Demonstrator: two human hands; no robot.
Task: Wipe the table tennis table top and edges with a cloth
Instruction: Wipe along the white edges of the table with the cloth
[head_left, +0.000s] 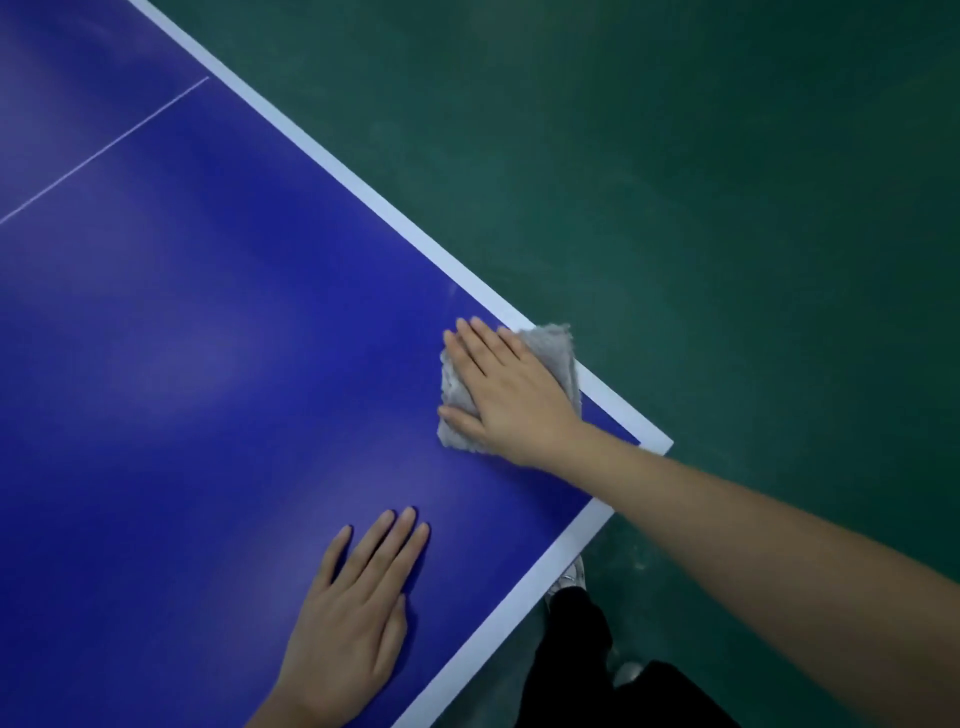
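The blue table tennis table (208, 322) fills the left of the head view, with a white border line (363, 192) along its right side and near end. A folded grey cloth (556, 353) lies close to the table's near right corner, overlapping the white side line. My right hand (511, 395) presses flat on the cloth, fingers pointing up-left, covering most of it. My left hand (353, 613) rests flat on the bare blue surface nearer to me, fingers spread, holding nothing.
A thin white centre line (104, 148) crosses the table at upper left. Green floor (727, 208) lies beyond the table's right edge. My dark trousers (582, 654) and a light shoe (571, 574) show below the near edge.
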